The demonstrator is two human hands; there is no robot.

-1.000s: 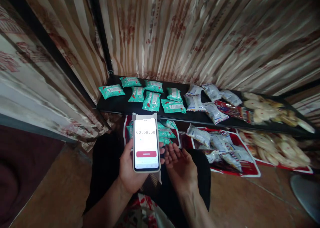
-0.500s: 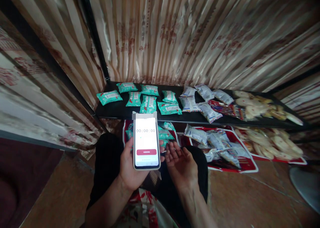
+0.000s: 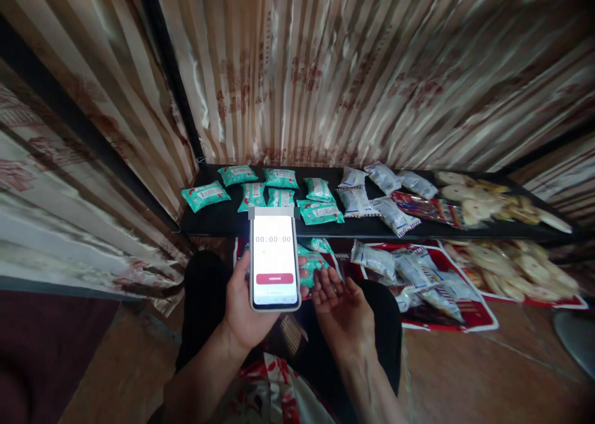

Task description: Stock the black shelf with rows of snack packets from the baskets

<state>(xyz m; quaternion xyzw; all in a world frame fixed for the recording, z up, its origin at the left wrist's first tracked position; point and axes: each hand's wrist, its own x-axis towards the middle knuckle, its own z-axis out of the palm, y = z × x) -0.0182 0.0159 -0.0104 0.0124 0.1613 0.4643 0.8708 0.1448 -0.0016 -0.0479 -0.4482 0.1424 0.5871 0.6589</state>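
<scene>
L hand (image 3: pixel 246 312) is wrapped around a phone (image 3: pixel 274 260), thumb on 1 side, fingertips showing past the other; phone is upright in view, above the lap, screen lit, reading 00:00:00 w/ a red button near the bottom. R hand (image 3: pixel 344 315) is just beside it, palm up, fingers apart & slightly curled, holding nothing. Beyond the hands, a black shelf (image 3: pixel 216 225) carries 7 green packets (image 3: pixel 320 212) at L, 5 white packets (image 3: pixel 396 216) mid, then 1 red packet (image 3: pixel 425 206) & pale pieces in clear wrap (image 3: pixel 476 210) at R. Phone's top edge overlaps the shelf front in view. Below shelf level: more green packs (image 3: pixel 313 261), partly hidden by phone & L fingers; more white packs (image 3: pixel 374 261) on a white-edged red bag or tray (can't tell which) (image 3: pixel 481 312). Striped curtain (image 3: pixel 260 101) hangs behind.
</scene>
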